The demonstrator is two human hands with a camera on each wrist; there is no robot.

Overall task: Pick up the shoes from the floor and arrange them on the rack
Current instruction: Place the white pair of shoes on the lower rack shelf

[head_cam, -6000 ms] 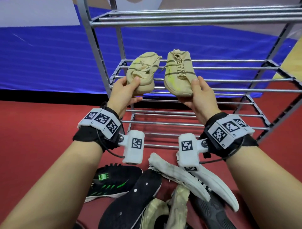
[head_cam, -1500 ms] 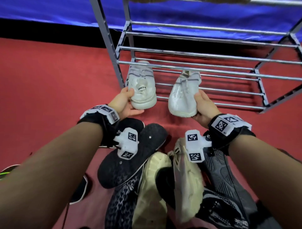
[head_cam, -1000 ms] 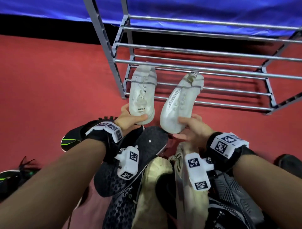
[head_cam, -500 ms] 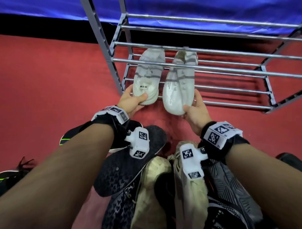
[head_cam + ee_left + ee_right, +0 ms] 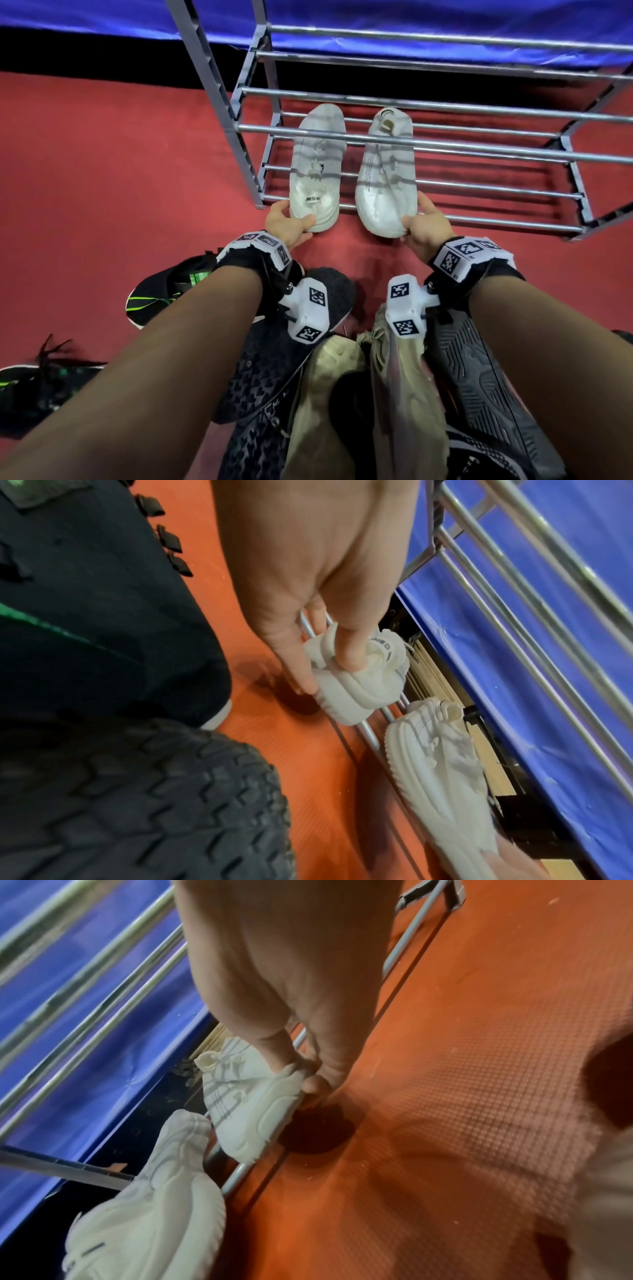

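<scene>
Shoes: 2 white ones lie side by side on the lowest tier of the rack (image 5: 342, 136), long axes running front to back, toes pointing to the rear, heels overhanging the front bar toward the person. Left white shoe (image 5: 317, 164) is level on the bars; left hand (image 5: 286, 224) holds its heel, thumb pressed on top of the heel collar, fingers curled under the sole edge. Right white shoe (image 5: 387, 171) sits just beside it, not touching; right hand (image 5: 424, 222) pinches its heel, thumb on the heel top, fingers wrapped below. An upper rack bar crosses in front of both shoes and hides a strip of each near the toe. Whether the soles fully bear on the bars, cannot tell. Text on the left heel tab is partly covered by the thumb. Near the person, a pile of dark and beige shoes (image 5: 342, 394) lies on the red floor (image 5: 102, 188), mostly hidden by the forearms and cut off at the bottom edge.
</scene>
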